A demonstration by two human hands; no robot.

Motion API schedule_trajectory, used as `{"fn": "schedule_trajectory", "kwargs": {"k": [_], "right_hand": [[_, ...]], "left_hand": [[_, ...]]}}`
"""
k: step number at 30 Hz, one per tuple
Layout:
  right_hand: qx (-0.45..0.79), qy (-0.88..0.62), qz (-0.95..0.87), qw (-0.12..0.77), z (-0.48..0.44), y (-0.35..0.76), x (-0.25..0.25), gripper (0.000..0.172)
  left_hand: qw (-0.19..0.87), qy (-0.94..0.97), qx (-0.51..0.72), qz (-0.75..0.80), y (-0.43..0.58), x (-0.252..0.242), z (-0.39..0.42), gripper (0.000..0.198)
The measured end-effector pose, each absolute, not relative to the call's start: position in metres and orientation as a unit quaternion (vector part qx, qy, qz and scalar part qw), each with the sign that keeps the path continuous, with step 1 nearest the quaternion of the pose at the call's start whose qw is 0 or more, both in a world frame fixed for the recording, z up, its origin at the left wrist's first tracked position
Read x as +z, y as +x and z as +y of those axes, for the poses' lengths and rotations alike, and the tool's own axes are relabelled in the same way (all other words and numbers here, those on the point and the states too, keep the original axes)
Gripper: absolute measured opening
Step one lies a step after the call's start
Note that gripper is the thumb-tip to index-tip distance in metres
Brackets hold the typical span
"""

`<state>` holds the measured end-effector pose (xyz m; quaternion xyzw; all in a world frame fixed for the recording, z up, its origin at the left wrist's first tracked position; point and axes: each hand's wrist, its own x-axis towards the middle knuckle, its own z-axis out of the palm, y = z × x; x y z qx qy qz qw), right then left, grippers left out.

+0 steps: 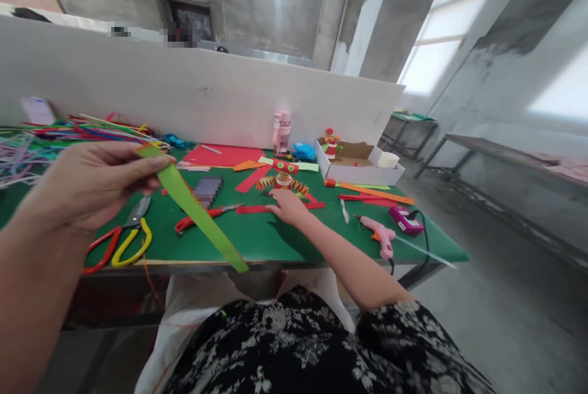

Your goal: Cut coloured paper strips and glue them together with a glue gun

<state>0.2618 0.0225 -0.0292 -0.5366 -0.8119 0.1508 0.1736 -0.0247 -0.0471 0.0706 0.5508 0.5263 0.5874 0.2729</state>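
My left hand (pixel 103 179), raised at the left above the table, pinches one end of a green paper strip (pixel 197 213). An orange edge shows along the strip, which hangs down to the right past the table's front edge. My right hand (pixel 287 205) reaches to the base of a red and orange paper figure (pixel 283 181) with green eyes and folded paper arms; its fingertips are partly hidden there, so a grip cannot be made out. A red paper strip (pixel 252 209) lies beside that hand.
Red-handled scissors (pixel 193 221) and red-yellow cutters (pixel 133 231) lie left. A pink glue gun (pixel 381 236) with a cord is at the right. Behind stand a pink bottle (pixel 282 133) and a white box (pixel 358 173) holding another figure. Pipe cleaners (pixel 92 130) are piled back left.
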Motion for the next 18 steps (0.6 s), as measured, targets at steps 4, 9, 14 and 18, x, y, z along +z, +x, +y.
{"fn": "schedule_trajectory", "kwargs": {"k": [4,9,14,18], "right_hand": [[0.157,-0.544,-0.817,0.111,0.053,0.247,-0.043,0.022],[0.199,-0.518,-0.824,0.115,0.059,0.252,-0.055,0.017],[0.24,-0.512,-0.801,0.198,0.066,0.265,-0.045,0.013],[0.302,-0.516,-0.752,0.278,0.055,0.27,-0.026,0.013]], "left_hand": [[0.37,0.575,0.542,0.489,-0.012,0.068,-0.036,0.019],[0.473,0.611,0.445,0.453,0.0,0.055,-0.02,0.028],[0.573,0.573,0.411,0.418,0.028,0.031,0.023,0.039],[0.593,0.539,0.444,0.401,0.043,0.022,0.056,0.045]]}}
